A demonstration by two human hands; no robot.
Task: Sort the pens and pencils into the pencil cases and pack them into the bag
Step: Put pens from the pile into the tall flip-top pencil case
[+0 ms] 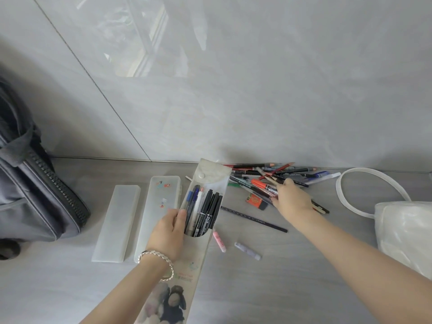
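Observation:
My left hand (168,232) grips the left edge of a translucent flap pencil case (211,176) that is tilted up, its flap open, with several black and blue pens (205,210) standing in it. My right hand (292,198) reaches into the loose pile of pens and pencils (268,175) by the wall, fingers pinching a pen with an orange cap (258,184). Two frosted plastic pencil cases lie flat to the left, one plain (119,220), one with small printed figures (159,202). A dark grey bag (30,190) stands at the far left, zip open.
A dark pencil (253,219), a pink tube (219,240), a lilac tube (247,250) and an orange eraser box (255,200) lie loose on the grey table. A white pouch with a zip loop (397,220) sits at the right. A glossy tiled wall (233,90) rises behind.

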